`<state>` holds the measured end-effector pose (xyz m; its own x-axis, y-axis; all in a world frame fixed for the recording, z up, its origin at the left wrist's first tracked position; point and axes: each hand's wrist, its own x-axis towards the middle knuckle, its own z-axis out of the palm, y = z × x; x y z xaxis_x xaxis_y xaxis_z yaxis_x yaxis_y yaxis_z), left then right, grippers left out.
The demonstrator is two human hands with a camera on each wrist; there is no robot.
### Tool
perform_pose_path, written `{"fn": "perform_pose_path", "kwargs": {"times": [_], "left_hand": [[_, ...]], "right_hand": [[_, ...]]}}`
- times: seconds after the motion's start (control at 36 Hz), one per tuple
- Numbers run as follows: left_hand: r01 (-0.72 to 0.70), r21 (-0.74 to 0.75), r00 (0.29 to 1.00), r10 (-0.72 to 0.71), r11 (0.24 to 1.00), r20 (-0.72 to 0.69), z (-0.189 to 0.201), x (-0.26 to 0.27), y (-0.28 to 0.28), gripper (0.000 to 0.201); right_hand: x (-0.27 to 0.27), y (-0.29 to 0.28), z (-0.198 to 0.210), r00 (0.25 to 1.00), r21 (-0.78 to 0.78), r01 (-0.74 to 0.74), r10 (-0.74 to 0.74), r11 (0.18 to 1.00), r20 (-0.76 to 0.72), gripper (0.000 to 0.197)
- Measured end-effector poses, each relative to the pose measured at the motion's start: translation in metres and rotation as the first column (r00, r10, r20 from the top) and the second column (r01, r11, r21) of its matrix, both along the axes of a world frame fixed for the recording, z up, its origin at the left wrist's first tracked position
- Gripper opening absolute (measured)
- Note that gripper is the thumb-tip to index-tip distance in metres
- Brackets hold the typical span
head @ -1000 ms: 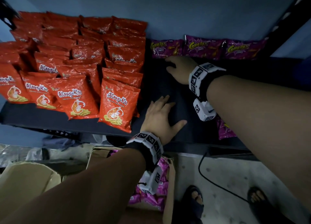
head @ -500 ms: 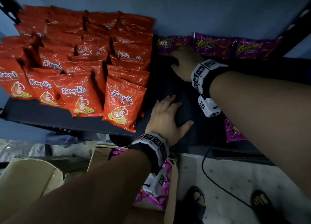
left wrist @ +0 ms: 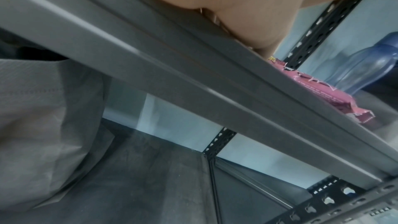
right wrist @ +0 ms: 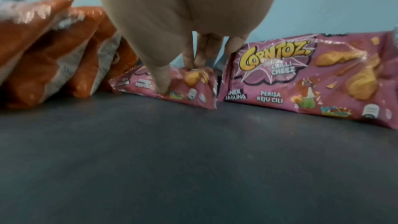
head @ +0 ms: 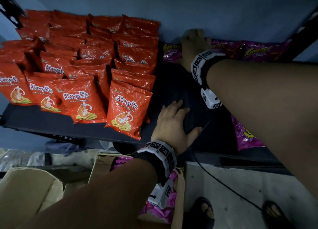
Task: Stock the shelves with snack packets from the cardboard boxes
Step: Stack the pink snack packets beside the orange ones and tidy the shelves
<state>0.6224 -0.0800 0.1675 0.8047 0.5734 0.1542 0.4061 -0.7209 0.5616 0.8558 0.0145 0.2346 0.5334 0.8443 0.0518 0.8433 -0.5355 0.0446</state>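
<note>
My right hand (head: 194, 44) reaches to the back of the dark shelf (head: 172, 84). There it pinches the leftmost purple Corntoz packet (head: 172, 51), which stands against the wall. In the right wrist view the thumb presses the face of this packet (right wrist: 193, 91) and the fingers (right wrist: 200, 54) curl over its top edge. Two more purple packets (head: 258, 50) stand to its right. My left hand (head: 173, 118) lies flat and empty on the shelf near the front edge. Another purple packet (head: 246, 137) lies under my right forearm.
Rows of orange prawn cracker packets (head: 123, 108) fill the shelf's left half. Below stands a cardboard box (head: 103, 165) holding purple packets (head: 160, 209), with another box (head: 25, 191) to its left. A black cable (head: 223, 182) crosses the floor beside sandalled feet (head: 204, 211).
My right hand has moved farther back toward the wall and onto the leftmost purple packet. The left hand has stayed flat on the shelf.
</note>
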Motion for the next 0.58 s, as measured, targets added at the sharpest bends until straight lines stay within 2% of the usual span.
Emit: {"fn": "perform_pose_path", "kwargs": {"times": [0.19,0.28,0.39,0.53,0.58], "left_hand": [[-0.005,0.01,1.0,0.006,1.0,-0.018,0.001,0.001,0.0,0.071],[-0.006,0.003,1.0,0.006,1.0,0.004,0.001,0.0,-0.001,0.07],[-0.012,0.009,1.0,0.012,1.0,0.018,0.001,0.0,-0.002,0.069],[-0.011,0.001,1.0,0.011,1.0,0.015,0.001,0.0,-0.002,0.069],[-0.013,0.004,1.0,0.013,1.0,0.013,0.002,0.0,-0.002,0.069]], "right_hand": [[0.002,-0.004,-0.005,0.998,0.022,-0.054,0.054,0.998,-0.014,0.068],[0.004,-0.002,-0.002,0.999,-0.014,-0.049,0.048,0.999,-0.023,0.078],[0.005,-0.002,0.0,0.995,-0.06,-0.097,0.098,0.993,0.008,0.076],[0.001,0.001,0.006,0.999,-0.092,-0.033,0.029,0.995,-0.041,0.08],[0.0,0.003,0.006,0.998,-0.047,0.012,-0.014,0.999,-0.055,0.078]]}}
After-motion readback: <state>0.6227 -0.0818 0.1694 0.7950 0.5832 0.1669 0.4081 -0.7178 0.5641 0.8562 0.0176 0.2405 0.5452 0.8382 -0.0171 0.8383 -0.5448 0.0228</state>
